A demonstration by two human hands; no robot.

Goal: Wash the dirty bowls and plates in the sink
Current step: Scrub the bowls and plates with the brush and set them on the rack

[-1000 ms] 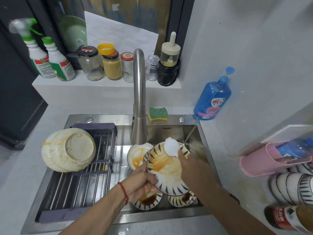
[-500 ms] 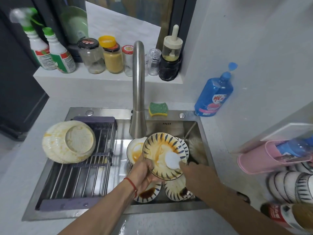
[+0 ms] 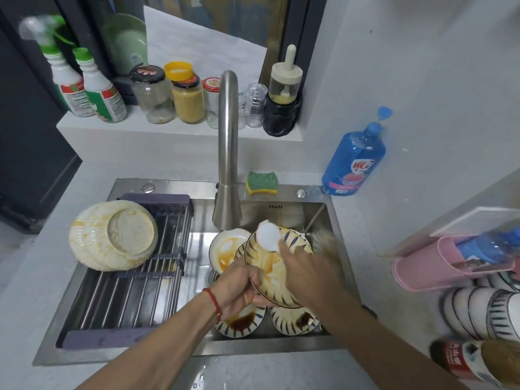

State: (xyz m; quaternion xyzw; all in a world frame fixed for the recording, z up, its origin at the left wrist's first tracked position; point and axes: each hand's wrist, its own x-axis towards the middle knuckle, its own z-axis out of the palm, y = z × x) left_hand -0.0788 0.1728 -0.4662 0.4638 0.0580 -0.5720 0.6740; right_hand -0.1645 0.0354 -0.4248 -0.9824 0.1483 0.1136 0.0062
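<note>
Your bench (image 3: pixel 42 277) is pale grey stone set into a corner of light walls, and the steel sink (image 3: pixel 281 353) is sunk into it below a dark window. A roll-up drying rack (image 3: pixel 126 299) covers the sink's left half, and stained cream bowls (image 3: pixel 112 240) lie stacked upside down on its far end. A tall steel faucet (image 3: pixel 228 142) rises behind the open basin. In that basin lie several dirty plates (image 3: pixel 242 322) with dark blue rim strokes and brown sauce marks. Your left hand (image 3: pixel 239 288) curls round the near-left rim of one striped plate (image 3: pixel 270 271) and holds it tilted above the others. Your right hand (image 3: pixel 306 274) lies over the plate's right side with its fingers closed on a white scrub pad (image 3: pixel 268 235), which presses against the plate's far rim. You wear a red cord (image 3: pixel 213 304) on your left wrist. On the ledge behind the faucet stand two spray bottles (image 3: pixel 84 88) and a row of jars (image 3: pixel 180 97). A blue soap bottle (image 3: pixel 354 161) stands at the sink's far right corner, and a green and yellow sponge (image 3: pixel 261 182) lies just beside the faucet base. A pink holder (image 3: pixel 439 266) and more striped bowls (image 3: pixel 484 313) sit at your right.
</note>
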